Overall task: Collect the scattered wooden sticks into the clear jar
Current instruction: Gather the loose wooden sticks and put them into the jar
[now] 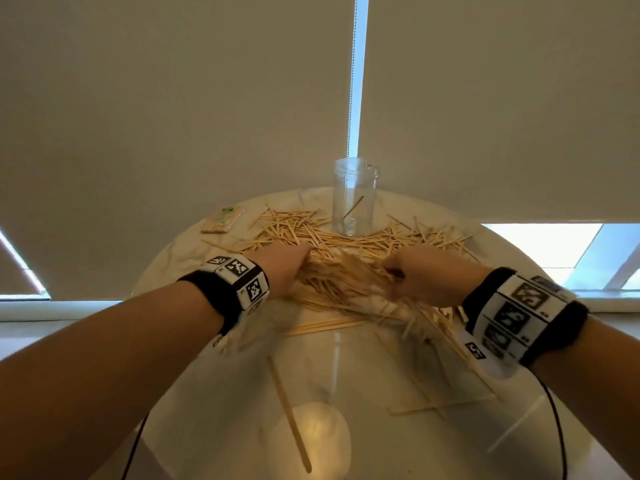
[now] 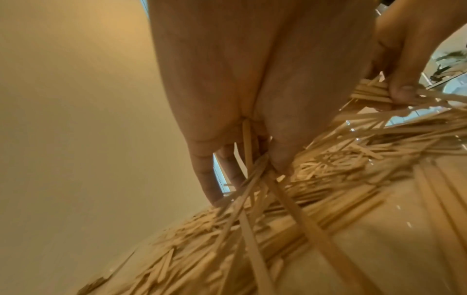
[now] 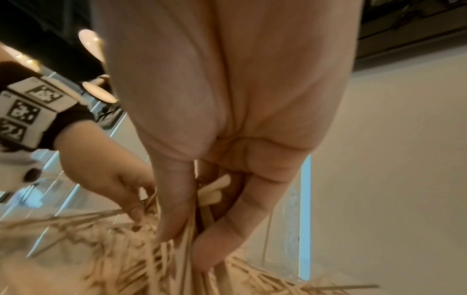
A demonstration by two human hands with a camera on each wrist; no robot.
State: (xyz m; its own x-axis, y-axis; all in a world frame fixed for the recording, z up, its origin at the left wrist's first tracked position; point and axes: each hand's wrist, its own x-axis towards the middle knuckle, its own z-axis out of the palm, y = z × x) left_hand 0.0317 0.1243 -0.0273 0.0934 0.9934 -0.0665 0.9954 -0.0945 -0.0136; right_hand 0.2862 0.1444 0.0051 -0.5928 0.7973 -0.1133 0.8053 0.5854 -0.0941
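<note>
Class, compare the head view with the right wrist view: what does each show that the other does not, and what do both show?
Only the head view shows the clear plastic jar standing upright at the far side of the round white table, with one stick inside, and a small packet of sticks at far left.

Only the right wrist view shows the right hand's grip from beneath: thumb and fingers curled round a bundle.

Both show the right hand, the left hand and the scattered pale wooden sticks.
</note>
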